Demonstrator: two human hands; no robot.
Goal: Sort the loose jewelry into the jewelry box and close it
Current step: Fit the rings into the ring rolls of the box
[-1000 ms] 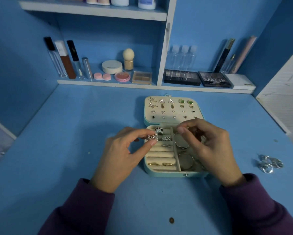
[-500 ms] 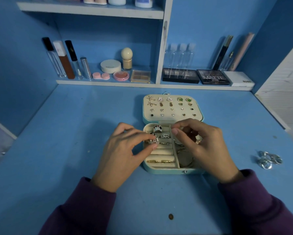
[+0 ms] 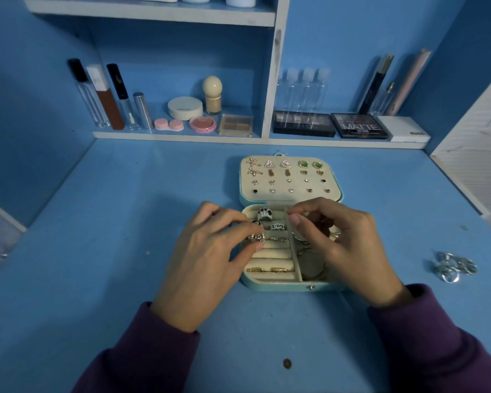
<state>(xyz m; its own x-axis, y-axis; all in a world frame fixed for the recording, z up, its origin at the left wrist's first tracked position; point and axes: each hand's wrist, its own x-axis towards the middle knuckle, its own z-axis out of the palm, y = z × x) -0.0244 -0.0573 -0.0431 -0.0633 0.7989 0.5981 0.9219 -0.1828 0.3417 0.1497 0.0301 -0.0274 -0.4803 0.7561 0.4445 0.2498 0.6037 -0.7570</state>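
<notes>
Dark purple long sleeves, soft and loose, cover both arms to the wrists: left sleeve (image 3: 142,355), right sleeve (image 3: 443,344). The left hand (image 3: 207,259) and right hand (image 3: 349,245) are bare.

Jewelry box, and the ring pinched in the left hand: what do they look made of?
Jewelry box: teal shell looks like smooth faux leather or plastic, slightly sheeny; ring rolls look like matte cream velvet-like fabric. Ring in the left hand: silver-toned metal, ornate, with bright glints; solid or plated cannot be told.
</notes>
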